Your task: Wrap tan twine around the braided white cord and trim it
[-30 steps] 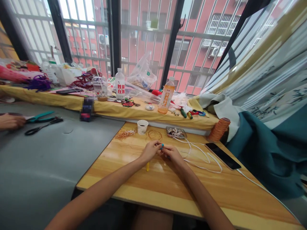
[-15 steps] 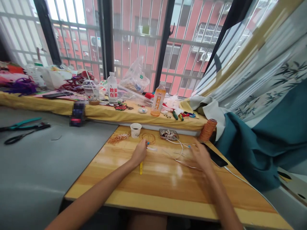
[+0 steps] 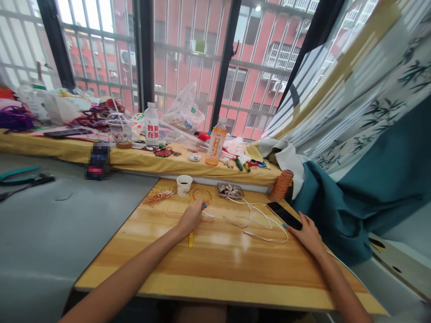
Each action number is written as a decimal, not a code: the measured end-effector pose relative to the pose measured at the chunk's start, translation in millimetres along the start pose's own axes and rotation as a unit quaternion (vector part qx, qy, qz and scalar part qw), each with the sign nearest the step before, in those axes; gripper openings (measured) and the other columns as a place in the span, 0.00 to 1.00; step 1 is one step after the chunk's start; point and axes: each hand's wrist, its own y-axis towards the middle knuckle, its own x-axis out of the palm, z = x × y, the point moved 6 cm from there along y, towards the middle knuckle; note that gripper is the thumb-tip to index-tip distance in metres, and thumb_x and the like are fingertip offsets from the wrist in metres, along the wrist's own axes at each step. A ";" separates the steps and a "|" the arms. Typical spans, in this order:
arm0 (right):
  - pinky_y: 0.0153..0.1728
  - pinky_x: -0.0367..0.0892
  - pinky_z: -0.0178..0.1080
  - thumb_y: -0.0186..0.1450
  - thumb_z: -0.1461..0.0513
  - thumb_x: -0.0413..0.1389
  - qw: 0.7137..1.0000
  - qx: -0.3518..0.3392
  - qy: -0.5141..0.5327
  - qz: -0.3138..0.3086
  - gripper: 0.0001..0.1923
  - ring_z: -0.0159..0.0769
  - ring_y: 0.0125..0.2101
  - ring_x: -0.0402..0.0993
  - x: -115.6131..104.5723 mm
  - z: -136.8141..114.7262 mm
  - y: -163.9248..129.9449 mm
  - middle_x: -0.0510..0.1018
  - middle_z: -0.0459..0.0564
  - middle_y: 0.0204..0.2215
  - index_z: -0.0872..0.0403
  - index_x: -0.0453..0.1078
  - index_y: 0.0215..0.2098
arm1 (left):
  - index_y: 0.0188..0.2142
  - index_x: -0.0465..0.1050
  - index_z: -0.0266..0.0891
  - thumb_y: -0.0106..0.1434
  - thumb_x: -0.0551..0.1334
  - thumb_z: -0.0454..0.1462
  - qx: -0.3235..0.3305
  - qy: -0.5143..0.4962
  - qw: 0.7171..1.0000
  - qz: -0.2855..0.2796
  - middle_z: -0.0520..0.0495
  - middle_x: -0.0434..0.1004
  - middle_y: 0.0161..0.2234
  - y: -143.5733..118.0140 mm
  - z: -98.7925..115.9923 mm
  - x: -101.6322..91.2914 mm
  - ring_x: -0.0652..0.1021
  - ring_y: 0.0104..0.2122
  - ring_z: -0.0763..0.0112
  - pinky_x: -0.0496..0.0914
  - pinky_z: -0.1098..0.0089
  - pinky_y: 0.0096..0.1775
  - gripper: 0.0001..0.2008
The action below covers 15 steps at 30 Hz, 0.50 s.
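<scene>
My left hand (image 3: 191, 219) is closed in a pinch above the wooden table, with a short white strip, like a cord end (image 3: 208, 215), showing at its fingertips. Under that wrist sticks out a yellow strip (image 3: 191, 240). At the right side, my right hand (image 3: 309, 234) spans the near end of a black smartphone (image 3: 283, 213), thumb along one edge and fingers at the other. The phone lies flat on the table. Between the hands, loose white cords (image 3: 269, 220) curl across the wood. Just beyond my left hand lies a coil of thin tan cord (image 3: 203, 195).
A paper cup (image 3: 184, 185) of dark liquid, a bundle of tan threads (image 3: 158, 197), a clear tray (image 3: 230, 190) of small beads and an orange thread spool (image 3: 282, 185) stand along the table's back. Bottles and clutter cover the sill (image 3: 161, 166). Pliers (image 3: 20, 175) lie left.
My right hand has moved right, from the white cords to the phone. My left hand keeps its pinch near the coil. The view has shifted slightly.
</scene>
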 end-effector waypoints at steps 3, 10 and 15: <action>0.43 0.58 0.51 0.46 0.42 0.49 0.999 -0.018 0.006 -0.044 0.43 0.54 0.49 0.58 1.5 0.4 15.5 0.61 0.59 0.51 0.54 0.53 0.55 | 0.30 0.61 0.37 0.59 0.46 0.32 0.006 0.011 1.000 -0.014 0.49 0.66 0.27 -0.8 1.5 1.6 0.68 0.28 0.71 0.61 0.72 0.31 0.07; 0.38 0.57 0.54 0.42 0.41 0.52 0.997 0.031 -0.006 -0.073 0.37 0.56 0.44 0.61 5.6 7.5 30.9 0.66 0.57 0.42 0.47 0.64 0.47 | 0.31 0.61 0.37 0.58 0.47 0.31 0.012 0.030 0.999 -0.020 0.49 0.66 0.29 -1.5 2.9 2.6 0.68 0.29 0.71 0.60 0.73 0.30 0.06; 0.39 0.59 0.53 0.42 0.42 0.52 0.998 0.037 -0.007 -0.057 0.35 0.54 0.43 0.64 5.6 7.0 26.7 0.66 0.58 0.42 0.48 0.66 0.46 | 0.32 0.61 0.37 0.59 0.46 0.30 0.003 0.036 0.999 -0.025 0.49 0.67 0.30 -1.9 4.8 0.3 0.68 0.30 0.71 0.60 0.73 0.31 0.08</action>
